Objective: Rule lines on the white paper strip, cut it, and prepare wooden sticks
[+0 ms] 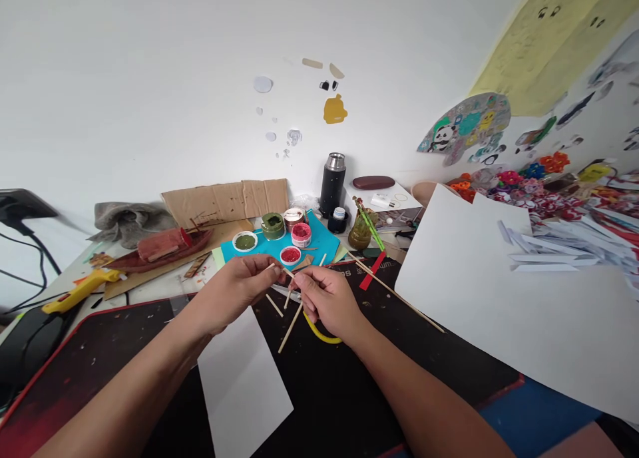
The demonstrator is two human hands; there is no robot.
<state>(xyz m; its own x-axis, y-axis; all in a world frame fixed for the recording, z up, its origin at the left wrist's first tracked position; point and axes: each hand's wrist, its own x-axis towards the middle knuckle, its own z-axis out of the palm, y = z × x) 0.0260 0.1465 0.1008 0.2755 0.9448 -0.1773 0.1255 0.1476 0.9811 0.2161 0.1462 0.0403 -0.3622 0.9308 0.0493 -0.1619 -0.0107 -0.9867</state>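
Observation:
My left hand [239, 288] and my right hand [327, 301] meet over a black mat [114, 358]. Both are closed in a pinch on one short thin wooden stick [280, 269], each at one end. Under the hands several more short sticks [289, 325] lie on the mat, beside a yellow loop [319, 335] that looks like a scissors handle. A white paper sheet [242, 381] lies just in front of my left hand. Long thin skewers [399, 298] run off to the right of my right hand.
Beyond the hands sit open pots of green and red powder [294, 235] on blue paper, a black flask [333, 184], a brown model boat [160, 248] and cardboard [224, 202]. A yellow glue gun [80, 290] lies left. A large white sheet [499, 318] and paper flowers [529, 185] fill the right.

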